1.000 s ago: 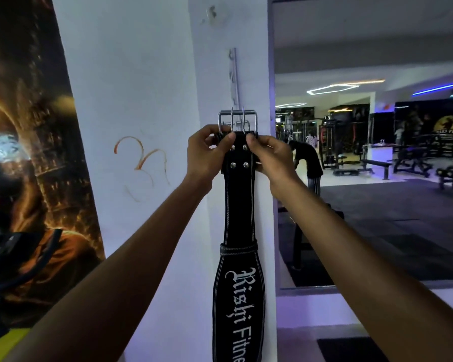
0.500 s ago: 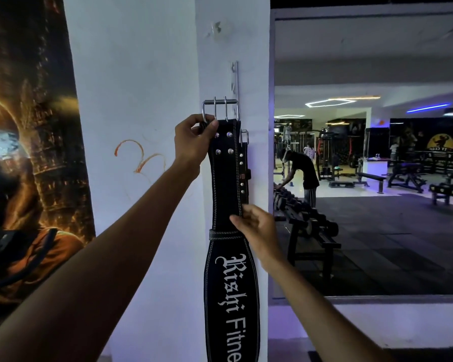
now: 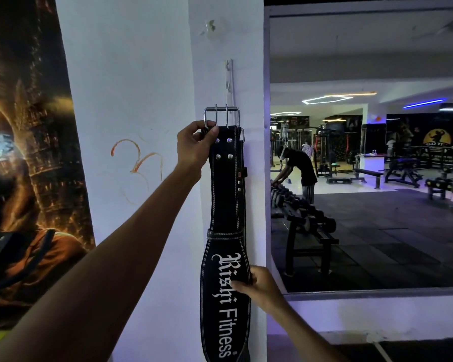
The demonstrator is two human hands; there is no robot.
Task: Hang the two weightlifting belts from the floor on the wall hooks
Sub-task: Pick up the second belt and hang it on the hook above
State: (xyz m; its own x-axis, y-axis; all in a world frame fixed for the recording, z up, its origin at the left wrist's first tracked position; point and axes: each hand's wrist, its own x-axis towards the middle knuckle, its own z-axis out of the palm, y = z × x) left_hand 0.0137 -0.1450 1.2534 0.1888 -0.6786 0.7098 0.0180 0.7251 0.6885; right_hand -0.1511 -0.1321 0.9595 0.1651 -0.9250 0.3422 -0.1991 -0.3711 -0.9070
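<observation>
Hung vertical against white pillar [image 3: 228, 35]: black belt [image 3: 224, 197], buckle [image 3: 221, 116] end up. Pinched near buckle by left hand [image 3: 194, 146]; gripped lower edge by right hand [image 3: 262, 287].

Head view faces the wall [image 3: 131, 74] up close (one view only).

The belt [image 3: 225, 205] hangs down the pillar [image 3: 228, 43] before you, its buckle [image 3: 221, 117] just below the hook rail [image 3: 229, 79]. Your left hand [image 3: 195, 147] is on its top left edge, your right hand [image 3: 262, 286] on its lower right edge. A second belt [image 3: 242, 176] sits behind it, a poster [image 3: 24, 152] lies far left, and a mirror [image 3: 364, 152] lies right.
</observation>
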